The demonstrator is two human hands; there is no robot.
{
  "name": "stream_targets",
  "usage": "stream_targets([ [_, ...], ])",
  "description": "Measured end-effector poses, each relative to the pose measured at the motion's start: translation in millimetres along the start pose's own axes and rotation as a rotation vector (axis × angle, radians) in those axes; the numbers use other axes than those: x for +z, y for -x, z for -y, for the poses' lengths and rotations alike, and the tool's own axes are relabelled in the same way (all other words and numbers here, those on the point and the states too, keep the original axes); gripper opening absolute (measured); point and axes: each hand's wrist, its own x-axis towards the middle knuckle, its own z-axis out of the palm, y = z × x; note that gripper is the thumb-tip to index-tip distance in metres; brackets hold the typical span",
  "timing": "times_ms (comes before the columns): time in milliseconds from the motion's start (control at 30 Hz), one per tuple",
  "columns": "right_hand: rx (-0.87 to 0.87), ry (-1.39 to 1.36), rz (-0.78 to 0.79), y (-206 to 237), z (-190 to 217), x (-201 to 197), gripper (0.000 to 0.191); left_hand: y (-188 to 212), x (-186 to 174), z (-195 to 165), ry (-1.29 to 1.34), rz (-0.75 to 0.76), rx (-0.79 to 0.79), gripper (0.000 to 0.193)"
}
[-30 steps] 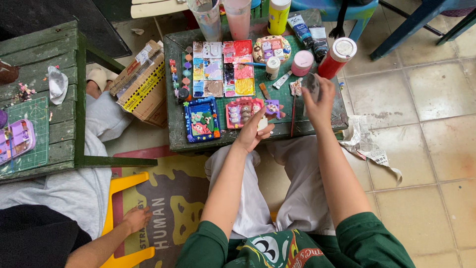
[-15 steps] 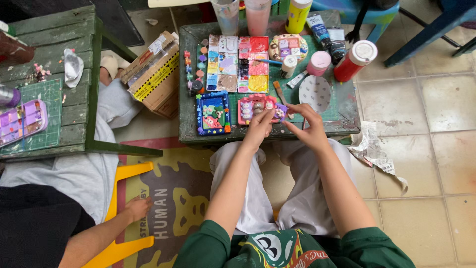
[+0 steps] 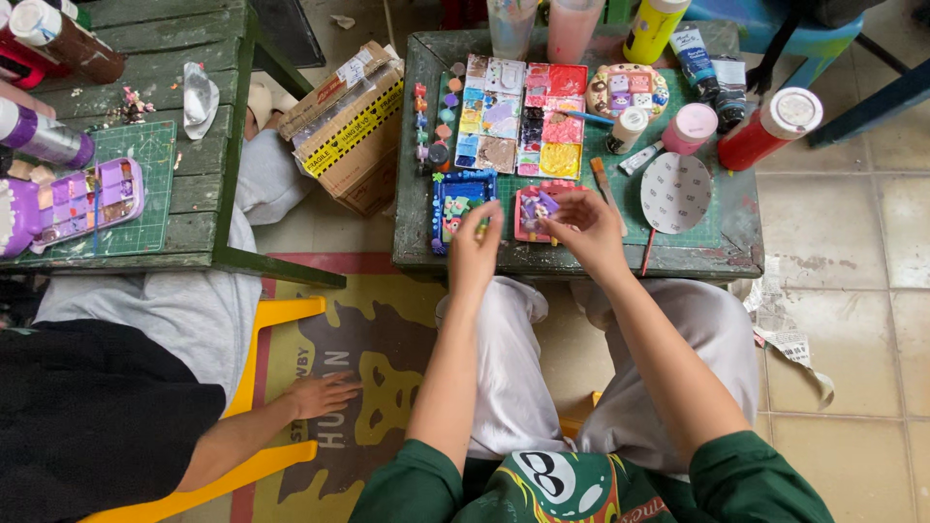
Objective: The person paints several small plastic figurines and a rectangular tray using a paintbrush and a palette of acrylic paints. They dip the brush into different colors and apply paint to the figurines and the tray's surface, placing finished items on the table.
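Far left: a second green tabletop (image 3: pixel 208 189) carrying a purple tray (image 3: pixel 73 201) on a cutting mat, with a purple-capped bottle (image 3: pixel 44 136) beside it. Below, a seated co-worker's hand (image 3: pixel 320 395) resting flat on a yellow plastic chair (image 3: pixel 271 320), over a rug (image 3: pixel 387 368) printed with a lion figure. Between the two tables, a cardboard box (image 3: pixel 351 126) striped with yellow tape, on the floor. On the near green tabletop (image 3: pixel 412 218), at its left edge, a row of small paint pots (image 3: pixel 422 121), then a blue-framed decorated tray (image 3: pixel 455 203). Left hand (image 3: pixel 477 254) raised at the front edge of that tabletop, fingers (image 3: pixel 491 221) pinched on a small object too tiny to identify, hovering just over the blue tray's right side. Right beside it, a pink decorated tray (image 3: pixel 535 208) with a small purple piece (image 3: pixel 547 201) at its top. Right hand (image 3: pixel 589 228) curled over the pink tray's right half, fingers (image 3: pixel 565 205) touching or pinching the purple piece; firm grasp or mere touch, cannot tell. Behind both trays, a paint palette (image 3: pixel 523 121) with square wells of many colours, and two cups (image 3: pixel 542 24) at the back. Further right, a pink-lidded jar (image 3: pixel 693 126), a dotted grey round disc (image 3: pixel 675 192), a red bottle (image 3: pixel 770 131) with a white cap, lying slanted. Below the tabletop, pale trousers (image 3: pixel 513 368) and green sleeves (image 3: pixel 765 479).
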Motion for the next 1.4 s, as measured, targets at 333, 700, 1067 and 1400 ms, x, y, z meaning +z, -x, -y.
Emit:
stream_targets([
  [333,0.113,0.37,0.137,-81,23,53,0.036,-37,-29,14,-0.673,0.077,0.083,0.042],
  [700,0.089,0.246,0.082,-100,22,27,0.037,-35,-17,22,-0.755,0.086,0.15,0.035],
  [1067,0.026,-0.097,-0.266,-28,42,-126,0.032,-57,-41,26,-0.733,0.183,0.183,0.039],
  [1400,0.223,0.096,-0.423,34,19,-191,0.033,-99,-69,-16,-0.622,0.242,-0.036,0.045],
])
